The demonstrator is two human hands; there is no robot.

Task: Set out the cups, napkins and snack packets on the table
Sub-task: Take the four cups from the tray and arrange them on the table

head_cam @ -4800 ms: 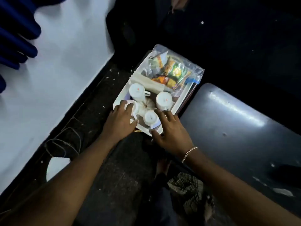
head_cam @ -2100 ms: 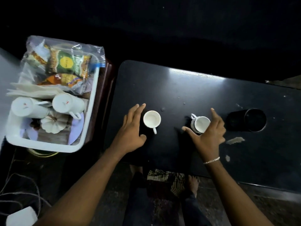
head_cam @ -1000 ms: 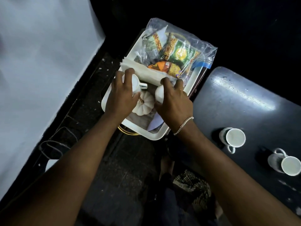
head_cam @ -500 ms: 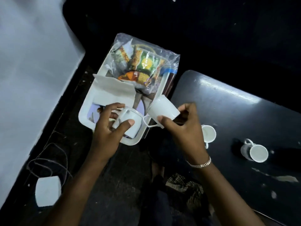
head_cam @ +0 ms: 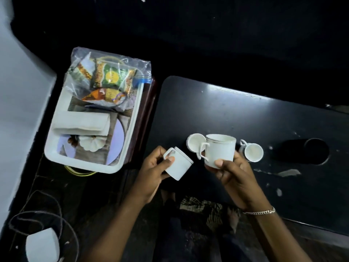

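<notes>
My left hand (head_cam: pixel 153 173) grips a white cup (head_cam: pixel 179 166), tilted, above the black table's (head_cam: pixel 236 118) left edge. My right hand (head_cam: pixel 232 174) holds a second white cup (head_cam: pixel 220 153) upright over the table. Two more white cups stand on the table behind it: one (head_cam: pixel 194 142) partly hidden by the held cup, another (head_cam: pixel 253 151) to the right. A white tray (head_cam: pixel 56 161) at the left holds folded napkins (head_cam: pixel 81 122) and a clear bag of snack packets (head_cam: pixel 107 78).
A small white pumpkin ornament (head_cam: pixel 91 145) lies in the tray. A dark round cup-like object (head_cam: pixel 309 151) lies on the table at right. A white adapter with cable (head_cam: pixel 42 246) sits on the floor at lower left. A white wall (head_cam: pixel 17 91) stands at the left.
Both hands took a cup each out of the tray and carried them right, over the table. The view swung right with them.
</notes>
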